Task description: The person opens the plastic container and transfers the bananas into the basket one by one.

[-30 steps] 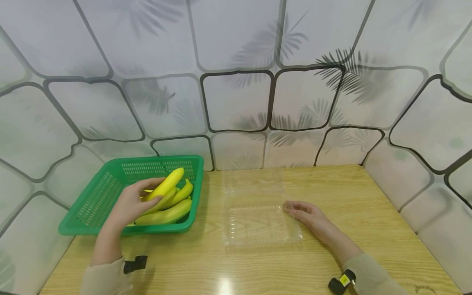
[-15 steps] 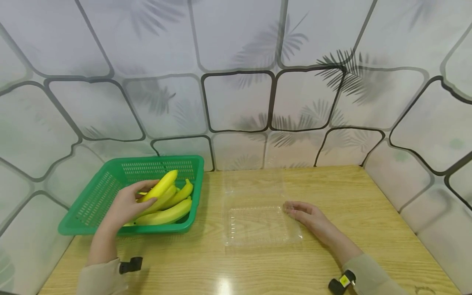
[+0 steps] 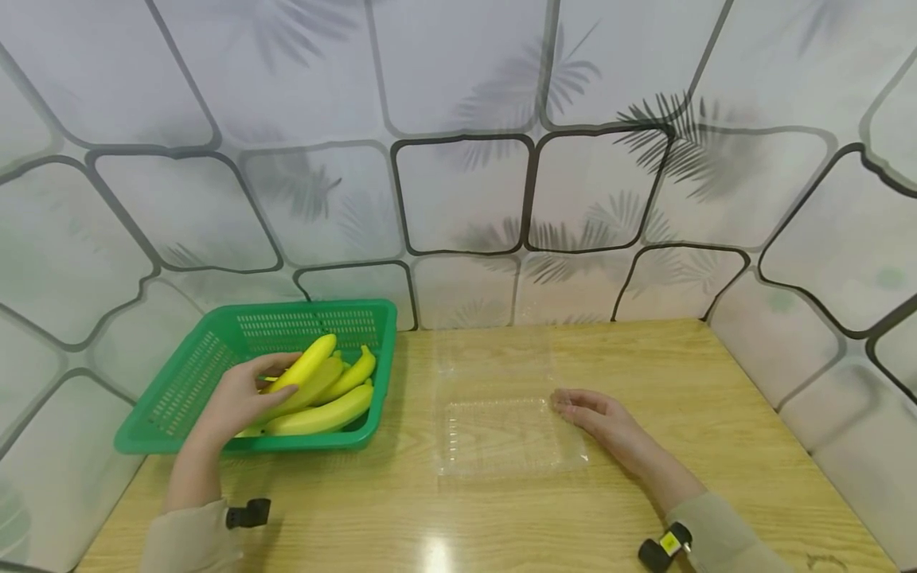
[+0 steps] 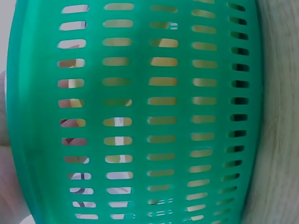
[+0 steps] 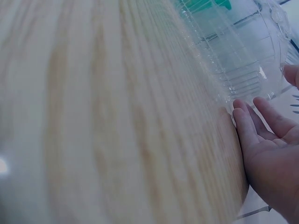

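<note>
In the head view my left hand [image 3: 239, 395] grips the uppermost banana [image 3: 310, 362] between thumb and fingers. That banana slants over several other bananas [image 3: 325, 415] lying in the green plastic basket [image 3: 389, 374]. From the left wrist, the slotted basket wall [image 4: 140, 91] covers most of the view, and only blurred yellow shows through its slots. My right hand [image 3: 598, 418] touches the right side of a clear plastic box [image 3: 501, 434] with its lid raised at the back. The right wrist view has nearly straight fingers [image 5: 247, 126] against the clear box [image 5: 238, 60].
A light wood table [image 3: 401, 525] carries the basket on the left and the clear box in the middle. Behind and at both sides stands a pale patterned wall backing [image 3: 458, 199]. Each wrist wears a black camera strap [image 3: 666, 545].
My left hand, holding the banana, has moved slightly left and lower toward the other bananas. The right hand and the clear box have stayed in place.
</note>
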Action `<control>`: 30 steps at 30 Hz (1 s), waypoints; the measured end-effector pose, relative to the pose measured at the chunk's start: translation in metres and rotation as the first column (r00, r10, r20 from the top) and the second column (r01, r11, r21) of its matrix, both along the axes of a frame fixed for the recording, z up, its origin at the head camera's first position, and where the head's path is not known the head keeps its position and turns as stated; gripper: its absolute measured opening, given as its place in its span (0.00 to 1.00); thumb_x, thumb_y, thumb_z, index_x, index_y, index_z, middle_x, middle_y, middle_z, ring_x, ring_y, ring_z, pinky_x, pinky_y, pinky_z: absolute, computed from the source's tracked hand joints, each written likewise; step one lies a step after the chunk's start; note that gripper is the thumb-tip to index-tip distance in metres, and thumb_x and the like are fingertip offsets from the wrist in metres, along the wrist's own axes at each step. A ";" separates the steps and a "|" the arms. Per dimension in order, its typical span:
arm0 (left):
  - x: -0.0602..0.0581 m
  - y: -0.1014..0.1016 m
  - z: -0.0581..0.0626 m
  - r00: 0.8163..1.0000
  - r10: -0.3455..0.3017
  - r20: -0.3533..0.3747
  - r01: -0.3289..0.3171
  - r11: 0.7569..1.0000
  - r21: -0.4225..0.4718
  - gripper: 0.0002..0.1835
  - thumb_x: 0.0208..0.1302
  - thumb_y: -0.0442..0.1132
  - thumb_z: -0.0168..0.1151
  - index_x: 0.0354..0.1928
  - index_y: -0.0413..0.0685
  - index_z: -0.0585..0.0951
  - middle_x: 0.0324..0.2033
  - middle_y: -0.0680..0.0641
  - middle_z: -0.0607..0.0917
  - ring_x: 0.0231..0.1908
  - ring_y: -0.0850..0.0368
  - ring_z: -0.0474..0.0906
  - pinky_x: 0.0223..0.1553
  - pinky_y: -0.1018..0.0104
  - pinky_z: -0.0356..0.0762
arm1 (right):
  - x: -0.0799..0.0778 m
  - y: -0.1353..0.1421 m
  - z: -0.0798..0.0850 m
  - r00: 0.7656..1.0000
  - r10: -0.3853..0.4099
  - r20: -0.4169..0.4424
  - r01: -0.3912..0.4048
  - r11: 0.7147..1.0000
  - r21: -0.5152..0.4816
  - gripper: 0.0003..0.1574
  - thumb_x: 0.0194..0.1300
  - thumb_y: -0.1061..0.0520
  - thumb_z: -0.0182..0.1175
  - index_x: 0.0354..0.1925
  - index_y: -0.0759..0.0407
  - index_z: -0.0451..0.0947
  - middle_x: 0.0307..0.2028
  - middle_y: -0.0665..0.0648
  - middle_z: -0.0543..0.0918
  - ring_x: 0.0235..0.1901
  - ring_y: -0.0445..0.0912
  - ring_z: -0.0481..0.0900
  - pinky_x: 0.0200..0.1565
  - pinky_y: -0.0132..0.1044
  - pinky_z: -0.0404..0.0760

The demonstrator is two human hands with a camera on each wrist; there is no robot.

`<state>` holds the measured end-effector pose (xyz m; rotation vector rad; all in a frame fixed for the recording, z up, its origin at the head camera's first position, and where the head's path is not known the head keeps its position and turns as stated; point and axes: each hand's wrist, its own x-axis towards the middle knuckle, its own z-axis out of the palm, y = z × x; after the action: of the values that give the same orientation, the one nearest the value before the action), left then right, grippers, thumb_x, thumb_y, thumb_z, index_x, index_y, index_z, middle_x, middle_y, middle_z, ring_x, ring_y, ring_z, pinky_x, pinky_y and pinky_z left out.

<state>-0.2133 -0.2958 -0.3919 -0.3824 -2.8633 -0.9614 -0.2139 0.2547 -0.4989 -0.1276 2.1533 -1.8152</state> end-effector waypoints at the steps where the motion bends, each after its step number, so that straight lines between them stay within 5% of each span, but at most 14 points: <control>1: 0.000 0.000 -0.001 1.000 -0.001 0.002 0.001 1.000 0.001 0.27 0.74 0.37 0.68 0.71 0.36 0.77 0.59 0.31 0.85 0.55 0.35 0.84 0.50 0.55 0.88 | 0.000 0.000 0.000 1.000 0.000 0.002 0.000 1.000 -0.004 0.39 0.80 0.46 0.59 0.77 0.68 0.66 0.79 0.66 0.66 0.80 0.58 0.60 0.60 0.15 0.71; 8: -0.002 -0.004 -0.005 0.999 0.019 0.043 -0.019 1.000 0.010 0.28 0.75 0.38 0.67 0.72 0.34 0.75 0.62 0.27 0.82 0.61 0.25 0.80 0.60 0.33 0.82 | 0.000 -0.002 0.002 1.000 0.002 0.004 -0.002 1.000 -0.005 0.39 0.81 0.48 0.59 0.77 0.69 0.65 0.79 0.67 0.66 0.78 0.55 0.64 0.61 0.16 0.73; 30: -0.005 -0.009 -0.008 0.995 0.037 0.091 -0.035 0.999 -0.029 0.28 0.77 0.43 0.66 0.71 0.35 0.76 0.65 0.27 0.81 0.63 0.25 0.78 0.60 0.33 0.81 | 0.001 0.001 0.001 1.000 0.004 -0.015 -0.004 1.000 0.003 0.39 0.81 0.48 0.58 0.77 0.70 0.65 0.79 0.68 0.67 0.79 0.57 0.63 0.61 0.16 0.72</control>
<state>-0.2184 -0.3048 -0.3995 -0.2954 -2.9570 -0.9583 -0.2129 0.2556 -0.4982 -0.1451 2.1638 -1.8145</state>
